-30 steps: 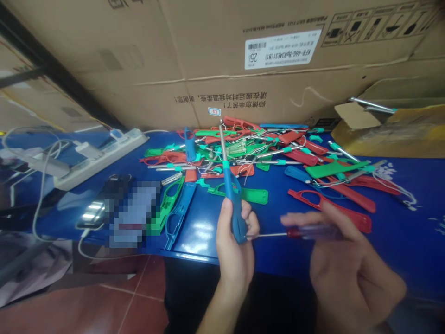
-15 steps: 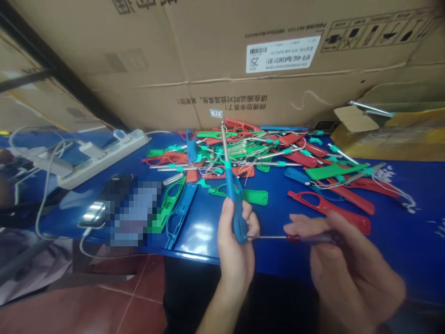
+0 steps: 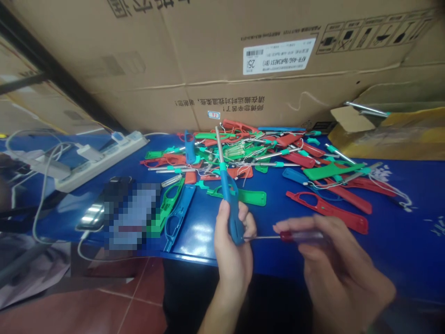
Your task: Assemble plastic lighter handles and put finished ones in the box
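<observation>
On the surface point(image 3: 198, 227), a pile of lighter parts point(image 3: 250, 153) lies in the middle, and behind it stands a carton point(image 3: 194, 51). A power strip point(image 3: 100, 160) is at the left, a device point(image 3: 99, 215) before it; a box point(image 3: 399, 134) is at the right, behind. Before the pile, a lighter point(image 3: 229, 195) is in the left hand point(image 3: 234, 250), a screwdriver point(image 3: 306, 237) to its right.

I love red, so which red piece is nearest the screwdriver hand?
The red piece with the oval hole, just beyond the right hand; the other red pieces lie farther back.
</observation>
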`<state>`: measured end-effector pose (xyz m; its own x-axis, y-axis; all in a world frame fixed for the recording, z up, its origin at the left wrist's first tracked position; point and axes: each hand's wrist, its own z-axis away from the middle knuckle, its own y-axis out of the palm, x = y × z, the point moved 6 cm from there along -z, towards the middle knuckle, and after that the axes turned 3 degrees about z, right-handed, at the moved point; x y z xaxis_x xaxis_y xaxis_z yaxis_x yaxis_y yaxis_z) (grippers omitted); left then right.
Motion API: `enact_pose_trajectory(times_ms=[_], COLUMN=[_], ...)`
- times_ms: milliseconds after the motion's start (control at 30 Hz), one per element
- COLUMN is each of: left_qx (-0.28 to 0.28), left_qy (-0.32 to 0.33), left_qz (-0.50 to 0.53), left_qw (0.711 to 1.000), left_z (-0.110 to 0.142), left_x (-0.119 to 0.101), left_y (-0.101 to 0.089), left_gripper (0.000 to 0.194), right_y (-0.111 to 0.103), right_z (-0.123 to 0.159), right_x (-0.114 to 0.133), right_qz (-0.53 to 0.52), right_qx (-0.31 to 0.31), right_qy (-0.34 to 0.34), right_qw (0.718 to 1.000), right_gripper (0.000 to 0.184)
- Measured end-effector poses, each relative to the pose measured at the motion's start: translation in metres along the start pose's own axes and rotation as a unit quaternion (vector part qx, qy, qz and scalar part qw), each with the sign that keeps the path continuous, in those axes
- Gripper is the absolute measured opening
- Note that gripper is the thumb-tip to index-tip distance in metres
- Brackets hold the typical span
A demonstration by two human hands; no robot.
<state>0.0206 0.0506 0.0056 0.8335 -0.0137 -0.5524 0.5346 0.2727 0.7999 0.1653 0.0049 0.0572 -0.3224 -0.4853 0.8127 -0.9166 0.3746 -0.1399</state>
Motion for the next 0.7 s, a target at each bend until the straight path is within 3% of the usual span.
enact_pose_trajectory(times_ms=[100, 300, 467, 633, 700], left_qx=[0.004, -0.001, -0.004, -0.007, -0.009], left_qy=[-0.001, 0.001, 0.005, -0.002, 0.001], left_qz=[0.004, 0.006, 0.006, 0.016, 0.023], left_qw=[1.000, 1.000, 1.000, 1.000, 1.000], left_z=[-0.0011, -0.0010, -0.0007, -0.0005, -0.0003], left_x=[-0.0002, -0.0007, -0.0009, -0.0006, -0.0012], left_y=[0.0000, 0.0000, 0.0002, -0.0007, -0.0016], left_gripper=[0.037, 0.036, 0.037, 0.036, 0.036], right_y=[0.0038, -0.0041, 0.0050, -0.0013, -0.0003], right_z=[-0.0006, 0.0011, -0.0012, -0.0029, -0.0048], right_x=[-0.0053, -0.0080, -0.0094, -0.0056, -0.0036], right_qz=[0.007, 0.018, -0.006, -0.038, -0.017], right_qx=[0.045, -0.075, 0.002, -0.092, -0.052], right_qy=[0.037, 0.000, 0.009, -0.021, -0.036], right_qw=[0.998, 0.997, 1.000, 0.995, 0.998], right_gripper=[0.048, 0.038, 0.038, 0.038, 0.037])
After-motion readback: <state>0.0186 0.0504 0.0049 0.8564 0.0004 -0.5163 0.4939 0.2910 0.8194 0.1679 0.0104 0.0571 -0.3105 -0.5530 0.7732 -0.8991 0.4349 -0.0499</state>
